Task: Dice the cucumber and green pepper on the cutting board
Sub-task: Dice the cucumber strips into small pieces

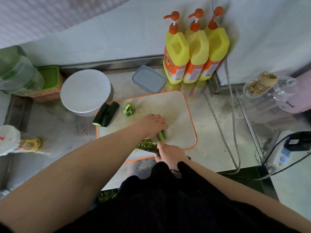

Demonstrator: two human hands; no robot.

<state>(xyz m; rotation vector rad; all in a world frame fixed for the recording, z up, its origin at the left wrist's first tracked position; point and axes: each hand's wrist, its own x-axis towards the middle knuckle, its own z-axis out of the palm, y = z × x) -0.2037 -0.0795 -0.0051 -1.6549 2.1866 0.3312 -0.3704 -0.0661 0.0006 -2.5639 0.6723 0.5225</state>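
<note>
Right hand [170,153] up close, fingers wrapped round a knife handle; left hand [154,122] fingers curled down, pinning the cucumber strip [161,135] on the cutting board [181,115], diced bits [147,145] alongside.

Embossed metal counter [217,118], seemingly plastic board [176,106]

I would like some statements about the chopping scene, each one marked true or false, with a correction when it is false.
1. The left hand presses a cucumber piece down on the cutting board. True.
2. The green pepper is already diced. False: it lies in large pieces at the far side of the board.
3. Two long cucumber pieces lie at the board's far left corner. True.
4. Four yellow pump bottles stand against the wall. False: there are three.
5. The right hand holds a knife beside the diced cucumber. True, though the knife is mostly hidden.
</note>
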